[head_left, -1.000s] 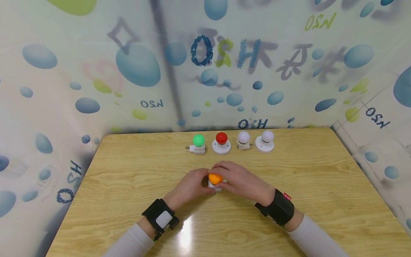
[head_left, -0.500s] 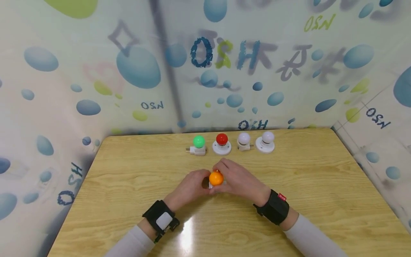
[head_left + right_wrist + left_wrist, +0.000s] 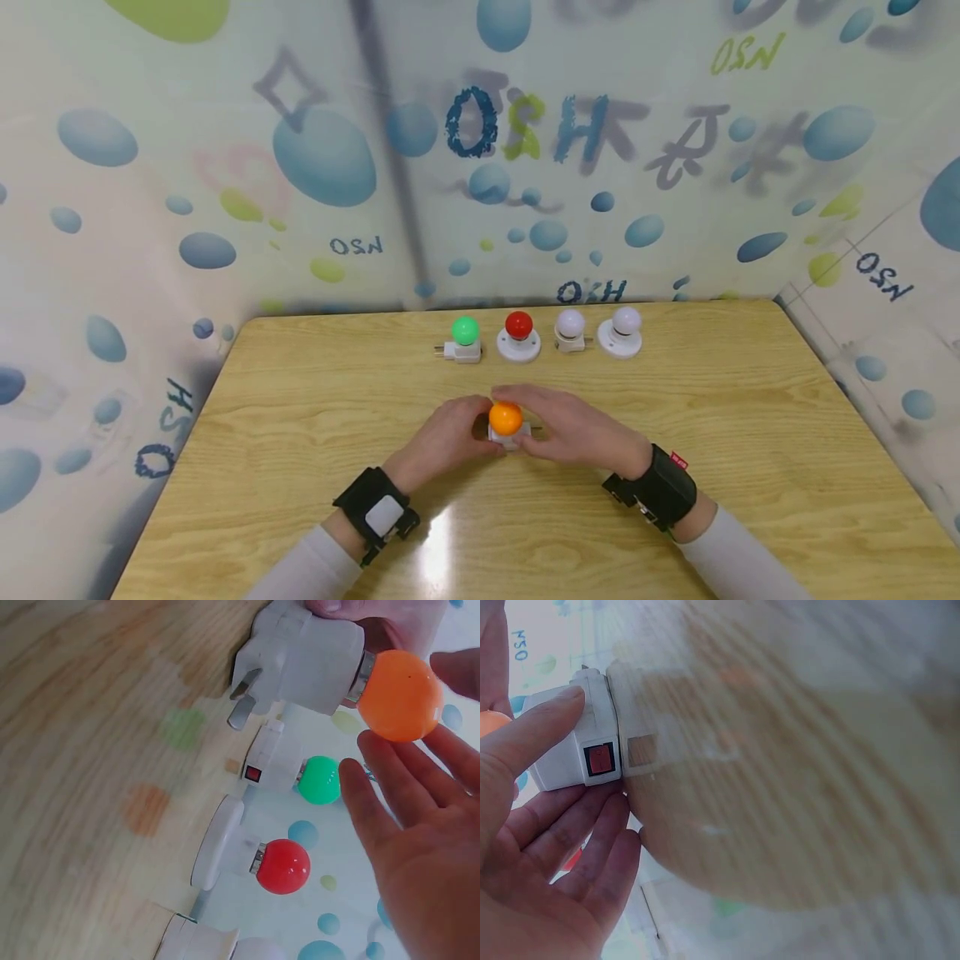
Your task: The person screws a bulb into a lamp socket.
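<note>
An orange bulb (image 3: 506,418) stands upright in a white plug-in lamp socket (image 3: 555,754) on the table. My left hand (image 3: 446,433) grips the socket between thumb and fingers; a red switch (image 3: 601,759) shows on its side in the left wrist view. Around the bulb, my right hand (image 3: 577,427) is spread loosely, fingers behind and thumb in front. In the right wrist view its fingers (image 3: 405,780) look nearly straight beside the bulb, without a pinch on it. Part of the bulb's metal screw base (image 3: 361,677) is visible above the socket, whose two prongs (image 3: 244,701) point right in the head view.
Along the back of the wooden table (image 3: 337,375) stand a green bulb (image 3: 465,331) in a plug-in socket, a red bulb (image 3: 518,325) on a round base, a white bulb (image 3: 570,323) in a plug-in socket and another white bulb (image 3: 626,321) on a round base. A patterned curtain (image 3: 487,208) hangs behind.
My right hand has turned about the orange bulb, and its fingers have loosened and spread from their tighter curl half a second ago. My left hand has stayed on the socket.
</note>
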`<state>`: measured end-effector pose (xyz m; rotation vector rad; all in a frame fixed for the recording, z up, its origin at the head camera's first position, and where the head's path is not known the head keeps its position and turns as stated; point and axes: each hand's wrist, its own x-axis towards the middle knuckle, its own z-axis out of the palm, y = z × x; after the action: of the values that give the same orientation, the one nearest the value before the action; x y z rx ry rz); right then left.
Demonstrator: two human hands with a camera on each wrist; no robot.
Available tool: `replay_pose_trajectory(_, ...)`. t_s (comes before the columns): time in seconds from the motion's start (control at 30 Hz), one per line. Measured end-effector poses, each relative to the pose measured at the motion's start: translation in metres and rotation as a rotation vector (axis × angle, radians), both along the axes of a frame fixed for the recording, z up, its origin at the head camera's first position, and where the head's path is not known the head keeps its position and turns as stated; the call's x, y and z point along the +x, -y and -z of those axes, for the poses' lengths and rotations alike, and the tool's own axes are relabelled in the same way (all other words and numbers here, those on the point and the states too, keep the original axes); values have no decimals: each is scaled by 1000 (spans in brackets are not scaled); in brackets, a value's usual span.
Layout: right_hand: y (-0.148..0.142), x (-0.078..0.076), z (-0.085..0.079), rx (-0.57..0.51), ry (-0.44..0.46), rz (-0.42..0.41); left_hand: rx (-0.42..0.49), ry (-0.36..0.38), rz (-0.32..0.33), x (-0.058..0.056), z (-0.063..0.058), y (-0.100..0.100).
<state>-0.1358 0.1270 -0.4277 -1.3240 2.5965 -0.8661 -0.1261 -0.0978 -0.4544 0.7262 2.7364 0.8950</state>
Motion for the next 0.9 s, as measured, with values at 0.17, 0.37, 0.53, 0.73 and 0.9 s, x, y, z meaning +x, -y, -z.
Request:
replay_pose_trajectory(0.17,3,0,0,-36,8,1,-5,7,-2,0,0,1)
replay_pose_trajectory(0.37,7,0,0,-82,-23,27,-7,13,-8,0,0,1)
replay_pose_trajectory(0.53,10,-1,4,-91,-72,70,-13,8,-8,-1,0,0)
replay_pose_trajectory(0.73,13,-2,7,-75,-107,128,-21,-3,-10,-1,0,0)
replay_pose_trajectory(0.9,12,0,6,-40,-75,132,-9,-34,9,0,1,0)
